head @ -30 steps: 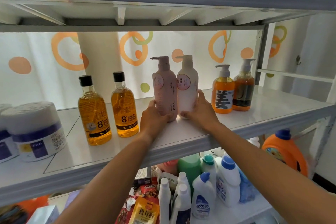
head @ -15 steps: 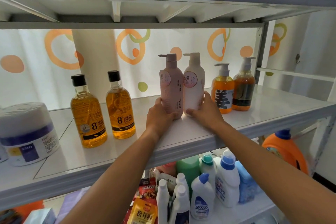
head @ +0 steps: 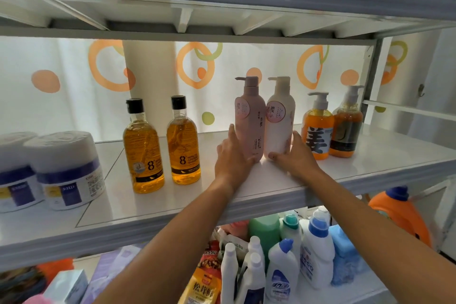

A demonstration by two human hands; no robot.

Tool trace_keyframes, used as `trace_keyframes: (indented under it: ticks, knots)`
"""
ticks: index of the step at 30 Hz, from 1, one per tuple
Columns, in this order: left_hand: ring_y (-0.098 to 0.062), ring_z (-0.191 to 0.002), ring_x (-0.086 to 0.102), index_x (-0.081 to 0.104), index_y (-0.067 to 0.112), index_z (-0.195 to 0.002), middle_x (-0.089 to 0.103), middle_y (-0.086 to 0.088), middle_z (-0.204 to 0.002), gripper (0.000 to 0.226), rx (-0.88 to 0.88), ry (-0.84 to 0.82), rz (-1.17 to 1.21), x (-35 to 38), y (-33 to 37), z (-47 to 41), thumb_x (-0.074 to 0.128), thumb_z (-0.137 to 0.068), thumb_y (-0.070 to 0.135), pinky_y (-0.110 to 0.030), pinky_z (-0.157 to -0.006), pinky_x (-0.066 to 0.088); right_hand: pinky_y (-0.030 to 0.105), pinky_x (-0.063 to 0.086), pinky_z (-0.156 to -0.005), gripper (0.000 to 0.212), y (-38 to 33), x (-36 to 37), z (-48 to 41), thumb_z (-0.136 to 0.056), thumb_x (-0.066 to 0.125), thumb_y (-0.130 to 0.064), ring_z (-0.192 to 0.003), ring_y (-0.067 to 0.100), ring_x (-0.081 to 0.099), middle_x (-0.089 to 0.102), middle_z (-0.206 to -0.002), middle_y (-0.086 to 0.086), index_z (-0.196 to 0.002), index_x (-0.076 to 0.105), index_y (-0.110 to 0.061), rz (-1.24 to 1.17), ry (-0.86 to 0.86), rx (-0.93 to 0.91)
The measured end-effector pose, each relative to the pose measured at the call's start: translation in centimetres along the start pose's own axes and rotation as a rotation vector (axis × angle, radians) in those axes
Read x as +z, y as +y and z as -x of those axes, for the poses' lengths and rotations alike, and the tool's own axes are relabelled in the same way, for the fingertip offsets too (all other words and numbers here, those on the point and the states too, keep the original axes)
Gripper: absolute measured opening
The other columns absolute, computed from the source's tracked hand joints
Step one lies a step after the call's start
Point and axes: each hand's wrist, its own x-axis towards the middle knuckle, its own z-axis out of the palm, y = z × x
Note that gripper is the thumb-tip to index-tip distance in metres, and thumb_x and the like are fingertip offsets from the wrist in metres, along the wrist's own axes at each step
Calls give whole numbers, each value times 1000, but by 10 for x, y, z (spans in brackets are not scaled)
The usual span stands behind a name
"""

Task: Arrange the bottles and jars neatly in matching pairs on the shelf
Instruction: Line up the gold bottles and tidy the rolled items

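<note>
The shelf [head: 271, 187] looks nearly sorted: two white jars [head: 66, 170] at 9 o'clock, two amber bottles [head: 162, 148], then two orange pump bottles [head: 330, 128] at 3 o'clock, each pair standing side by side. Only the middle pair seems in hand: the left hand [head: 230, 158] cups the pink pump bottle [head: 249, 121], the right hand [head: 294, 157] the white pump bottle [head: 280, 121], pressing them together upright.

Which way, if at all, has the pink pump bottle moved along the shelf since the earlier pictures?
Yes: the pink pump bottle slid right, nearer the orange pump bottle.
</note>
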Motion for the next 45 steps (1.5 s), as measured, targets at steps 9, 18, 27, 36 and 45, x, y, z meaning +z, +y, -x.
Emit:
trace_keyframes:
  ticks: [9, 18, 27, 36, 45]
  knots:
    - [-13, -93, 50, 49, 18, -103, 55, -4, -96, 22, 506, 624, 81, -86, -27, 65, 61, -84, 17, -18, -80, 44, 11, 49, -79, 21, -92, 52, 62, -86, 63, -10, -86, 8, 55, 61, -98, 3, -107, 59, -14, -278, 328, -423]
    - [-29, -126, 48, 16, 19, -147, 45, -14, -141, 108, -252, 245, -72, -175, -94, 75, 87, -67, 37, -44, -99, 44, 38, 50, -92, 94, -123, 123, 73, -67, 81, -45, -115, 24, 54, 51, -130, 7, -141, 26, -25, -1, -248, -249]
    - [-28, -110, 62, 43, 14, -134, 64, -10, -123, 81, -172, 55, -98, -171, -91, 51, 87, -68, 29, -35, -89, 46, 33, 46, -87, 81, -124, 125, 64, -68, 82, -37, -110, 26, 60, 62, -123, 6, -134, 40, -16, 66, -219, -263]
    - [-27, -107, 64, 44, 13, -135, 66, -10, -119, 81, -143, 32, -55, -159, -102, 25, 87, -68, 22, -28, -87, 45, 28, 43, -76, 69, -121, 131, 36, -67, 82, -40, -103, 24, 61, 62, -117, 5, -124, 52, -16, 156, -211, -266]
    - [-24, -107, 64, 39, 14, -138, 67, -11, -120, 83, -198, 68, 43, -149, -116, 18, 87, -69, 22, -30, -87, 45, 32, 48, -85, 61, -111, 136, 36, -73, 78, -43, -104, 25, 62, 66, -118, 6, -123, 54, -17, 88, -168, -231]
